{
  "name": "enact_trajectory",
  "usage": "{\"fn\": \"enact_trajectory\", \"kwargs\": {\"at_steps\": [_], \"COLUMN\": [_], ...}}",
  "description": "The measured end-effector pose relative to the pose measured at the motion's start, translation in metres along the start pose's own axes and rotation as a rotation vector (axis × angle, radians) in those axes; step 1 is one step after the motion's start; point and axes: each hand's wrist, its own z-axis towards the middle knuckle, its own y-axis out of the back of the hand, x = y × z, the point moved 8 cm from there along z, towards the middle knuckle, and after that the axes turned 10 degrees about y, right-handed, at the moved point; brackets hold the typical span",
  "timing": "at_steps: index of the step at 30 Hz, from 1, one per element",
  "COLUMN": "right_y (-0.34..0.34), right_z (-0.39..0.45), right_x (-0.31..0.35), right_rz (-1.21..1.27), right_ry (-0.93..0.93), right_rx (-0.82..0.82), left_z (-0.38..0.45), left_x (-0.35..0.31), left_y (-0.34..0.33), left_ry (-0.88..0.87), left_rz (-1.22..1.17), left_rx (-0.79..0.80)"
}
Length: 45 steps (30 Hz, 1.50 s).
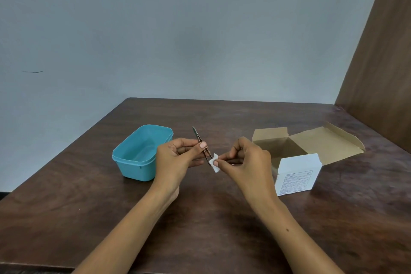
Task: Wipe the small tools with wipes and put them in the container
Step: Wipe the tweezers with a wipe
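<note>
Tweezers point(202, 145) sit at the centre of the head view, raised above the bench point(222, 218) and slanting from upper left to lower right. Your left hand point(175, 158) holds them about midway, thumb on top and fingers point(189, 143) curled behind. Your right hand point(246, 160) pinches a small white wipe point(215, 162) around their lower end.

To do this step well, I would keep the left grip firm and draw the wipe along the metal, folded so both faces are rubbed, then turn the tool to reach the edges. Mind the tip: it looks fine enough to snag or tear the wipe.

Left of centre, the blue container point(135, 155) stands open just beside your left hand, apparently with nothing in it yet. An opened white box point(298, 173) stands at centre right, its brown flaps spread.
</note>
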Motion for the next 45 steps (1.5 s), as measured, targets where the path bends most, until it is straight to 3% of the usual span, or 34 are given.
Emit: {"fn": "enact_trajectory", "kwargs": {"at_steps": [9, 16, 28, 38, 45], "right_y": [-0.003, -0.007, -0.001, -0.011, -0.005], "right_z": [0.001, -0.001, 0.001, -0.001, 0.000], "right_x": [0.014, 0.007, 0.014, 0.006, 0.010], "right_rz": [-0.193, -0.205, -0.180, -0.214, -0.186], "right_ry": [0.104, 0.040, 0.097, 0.090, 0.102], "right_rx": [-0.043, 0.027, -0.047, 0.085, 0.009], "left_z": [-0.004, -0.004, -0.005, -0.004, -0.003], "left_x": [0.003, 0.000, 0.004, -0.004, -0.003], "left_y": [-0.009, -0.002, -0.013, -0.001, -0.008], "left_ry": [0.027, 0.000, 0.047, -0.064, -0.074], "left_rz": [0.051, 0.094, 0.157, 0.142, 0.224], "left_rx": [0.030, -0.043, 0.104, -0.031, 0.033]}}
